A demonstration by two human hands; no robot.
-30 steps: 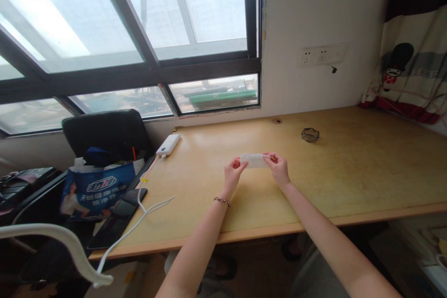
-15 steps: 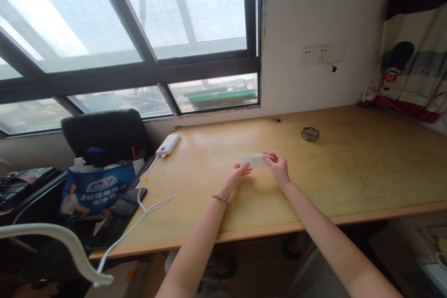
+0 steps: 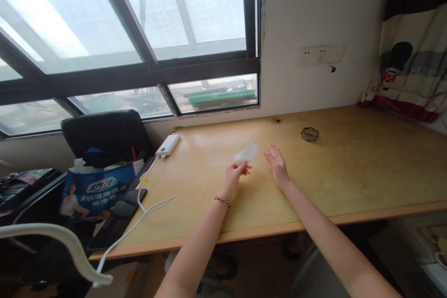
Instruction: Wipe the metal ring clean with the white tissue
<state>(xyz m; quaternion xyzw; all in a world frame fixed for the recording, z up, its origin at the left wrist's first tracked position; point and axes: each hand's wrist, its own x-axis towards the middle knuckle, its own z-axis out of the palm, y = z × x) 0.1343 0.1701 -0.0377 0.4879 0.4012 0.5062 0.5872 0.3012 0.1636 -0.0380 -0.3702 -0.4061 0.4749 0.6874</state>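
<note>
A folded white tissue (image 3: 247, 153), thin and partly see-through, is pinched between the thumb and fingers of my left hand (image 3: 236, 176). It tilts up to the right, just above the wooden table (image 3: 202, 186). My right hand (image 3: 276, 163) is off to the right of the tissue, apart from it, fingers spread and holding nothing. A beaded bracelet (image 3: 222, 201) circles my left wrist.
Toward the back right lies a dark ring-shaped band (image 3: 309, 134). A white power bank (image 3: 168, 145) with a white cable (image 3: 148, 209) and a black tablet (image 3: 118, 219) lie along the left edge. Beyond stands a blue bag (image 3: 94, 191) on a chair.
My right hand has let go of the tissue, its fingers opening. The tissue has swung to a tilt, held by my left hand alone.
</note>
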